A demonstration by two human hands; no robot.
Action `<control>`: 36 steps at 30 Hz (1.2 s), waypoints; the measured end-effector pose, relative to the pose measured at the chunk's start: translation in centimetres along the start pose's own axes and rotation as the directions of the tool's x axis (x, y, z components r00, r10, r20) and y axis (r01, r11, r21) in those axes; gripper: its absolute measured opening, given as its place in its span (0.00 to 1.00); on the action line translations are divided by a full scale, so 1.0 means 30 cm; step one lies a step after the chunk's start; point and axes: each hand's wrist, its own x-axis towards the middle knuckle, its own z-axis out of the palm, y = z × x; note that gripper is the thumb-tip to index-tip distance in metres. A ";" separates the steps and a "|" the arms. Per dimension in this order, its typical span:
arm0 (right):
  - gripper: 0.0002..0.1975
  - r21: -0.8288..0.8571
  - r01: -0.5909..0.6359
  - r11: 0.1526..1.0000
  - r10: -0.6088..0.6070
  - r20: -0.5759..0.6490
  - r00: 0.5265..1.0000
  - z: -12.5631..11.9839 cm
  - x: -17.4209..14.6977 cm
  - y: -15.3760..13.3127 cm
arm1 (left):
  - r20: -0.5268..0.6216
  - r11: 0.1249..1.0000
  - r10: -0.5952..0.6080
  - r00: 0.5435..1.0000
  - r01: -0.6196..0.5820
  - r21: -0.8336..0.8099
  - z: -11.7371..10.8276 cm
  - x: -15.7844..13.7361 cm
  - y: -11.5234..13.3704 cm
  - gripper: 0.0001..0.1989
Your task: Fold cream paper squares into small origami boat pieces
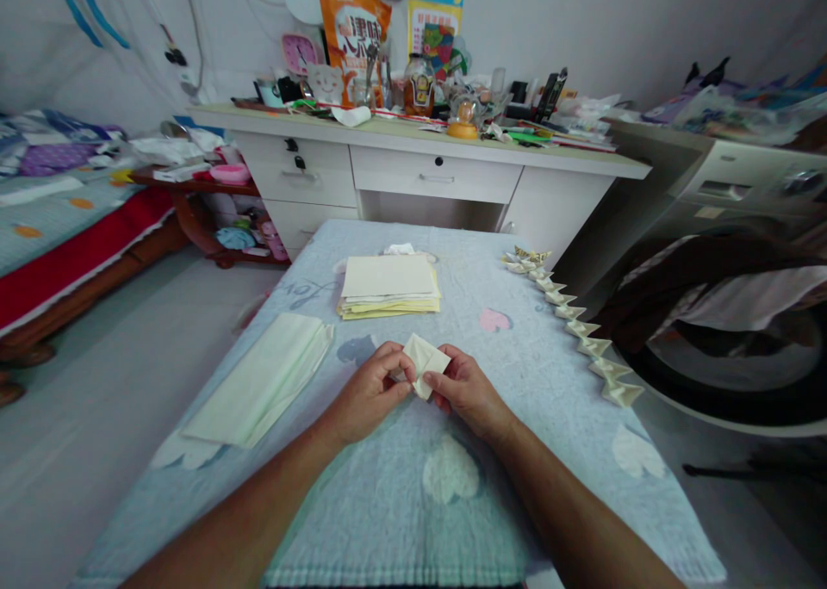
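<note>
Between my two hands is a small cream sheet of folded paper [425,358], creased into a roughly square shape with flaps. My left hand [381,384] pinches its left lower edge with thumb and forefinger. On the other side, my right hand [466,389] grips the right edge, thumb on top and fingers beneath. A stack of cream and yellow paper [389,281] lies beyond my hands. To the left rests a pile of long pale-green folded paper sheets [262,382]. Along the right edge runs a row of several folded paper pieces [585,331] with pointed ends.
A light-blue patterned cloth [517,494] covers the table. Behind it stands a white desk [439,171] crowded with jars, a clock and an orange bag [352,42]. A front-loading washing machine [730,184] is at the right, a bed [77,219] at the left.
</note>
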 end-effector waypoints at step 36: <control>0.22 -0.034 0.001 0.999 0.001 0.048 0.999 0.006 -0.013 -0.014 | 0.012 0.999 0.026 1.000 -0.026 0.018 0.002 0.000 -0.010 0.02</control>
